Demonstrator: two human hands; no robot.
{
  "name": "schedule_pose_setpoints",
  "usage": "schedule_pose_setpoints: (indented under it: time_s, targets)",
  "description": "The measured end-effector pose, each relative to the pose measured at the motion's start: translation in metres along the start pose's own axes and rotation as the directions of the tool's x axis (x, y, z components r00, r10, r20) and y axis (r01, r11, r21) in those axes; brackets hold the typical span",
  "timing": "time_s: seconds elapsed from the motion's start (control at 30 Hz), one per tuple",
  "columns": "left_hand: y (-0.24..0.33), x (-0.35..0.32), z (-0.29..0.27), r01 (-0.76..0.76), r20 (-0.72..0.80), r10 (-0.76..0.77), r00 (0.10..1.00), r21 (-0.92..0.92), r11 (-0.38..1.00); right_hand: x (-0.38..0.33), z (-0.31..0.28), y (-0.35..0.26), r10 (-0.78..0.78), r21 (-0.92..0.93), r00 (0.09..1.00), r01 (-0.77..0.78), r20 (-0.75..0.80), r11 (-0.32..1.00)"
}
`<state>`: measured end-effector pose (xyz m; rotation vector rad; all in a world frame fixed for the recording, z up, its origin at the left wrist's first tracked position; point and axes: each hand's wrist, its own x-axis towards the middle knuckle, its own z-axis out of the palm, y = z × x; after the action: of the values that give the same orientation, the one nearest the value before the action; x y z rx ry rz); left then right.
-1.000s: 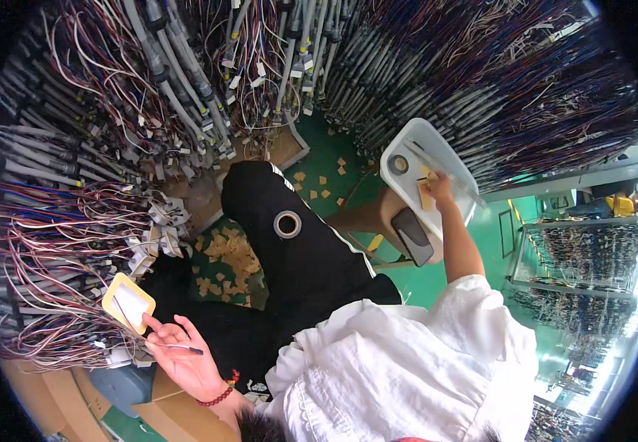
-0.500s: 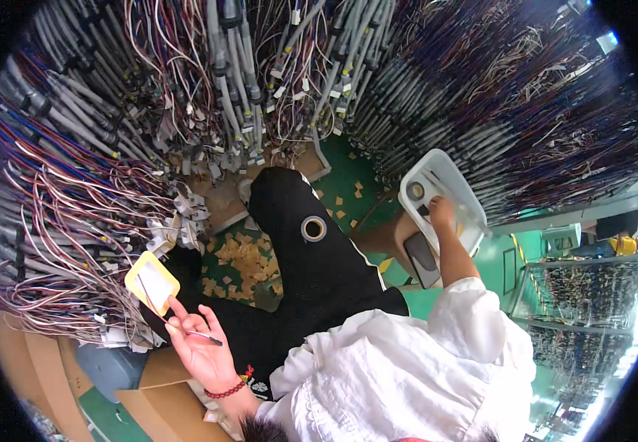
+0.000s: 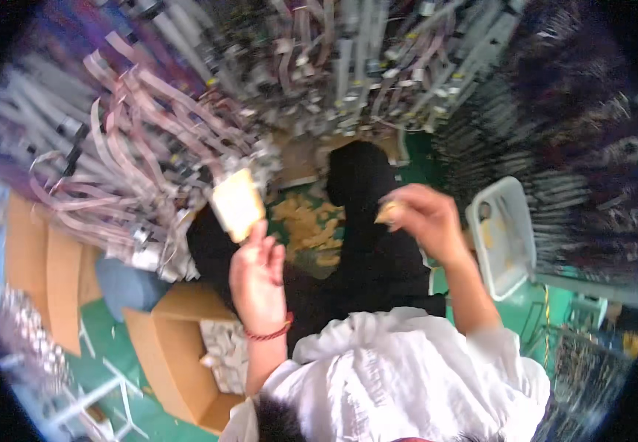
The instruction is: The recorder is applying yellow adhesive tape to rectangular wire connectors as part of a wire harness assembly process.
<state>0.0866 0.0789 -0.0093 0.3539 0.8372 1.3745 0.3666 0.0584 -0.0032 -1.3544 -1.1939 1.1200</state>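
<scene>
My left hand (image 3: 256, 283), with a red bead bracelet at its wrist, grips the lower edge of a small square pad (image 3: 238, 205). The pad has a yellow rim and a pale face, blurred by motion. Over my dark-clothed leg (image 3: 363, 177) my right hand (image 3: 425, 221) is raised, with thumb and fingers pinched on a small tan piece (image 3: 387, 212); its kind is too blurred to tell. The two hands are apart, and the pad is close to hanging pale wires with white connectors (image 3: 263, 158).
Thick bundles of grey cables (image 3: 344, 66) hang ahead. A white plastic bin (image 3: 529, 243) stands at the right. Tan scraps (image 3: 304, 228) litter the green floor between my legs. An open cardboard box (image 3: 168, 353) with white pieces lies at the lower left, beside a blue stool-like object (image 3: 124, 283).
My right hand has left the white bin and come in over my leg with a tan piece. The view has shifted left; the tape roll on my leg no longer shows.
</scene>
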Motion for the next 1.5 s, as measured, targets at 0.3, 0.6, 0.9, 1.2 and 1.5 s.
schedule_pose_setpoints:
  time_s: [0.3,0.6,0.9,1.2,1.5]
  targets:
    - [0.015,-0.020,-0.020,-0.020,-0.008,0.021,1.000,0.087,0.996,0.028,0.146,-0.043,0.086,0.337,0.873,-0.274,0.481,0.901]
    - [0.014,-0.012,-0.024,-0.060,0.026,0.060,0.998,0.038,0.997,0.024,0.152,-0.024,0.054,0.438,0.870,-0.299,0.490,0.847]
    - [0.007,-0.014,-0.016,0.010,-0.012,-0.010,1.000,0.010,1.000,0.015,0.156,-0.028,-0.047,0.199,0.939,-0.022,0.339,0.980]
    - [0.005,-0.013,-0.015,-0.017,-0.040,0.017,0.999,0.010,1.000,0.012,0.155,-0.032,-0.176,0.064,0.936,0.164,0.305,0.984]
    - [0.002,-0.015,-0.017,-0.115,-0.025,0.118,0.993,0.124,0.986,0.012,0.163,-0.032,-0.139,0.097,0.955,0.117,0.263,0.988]
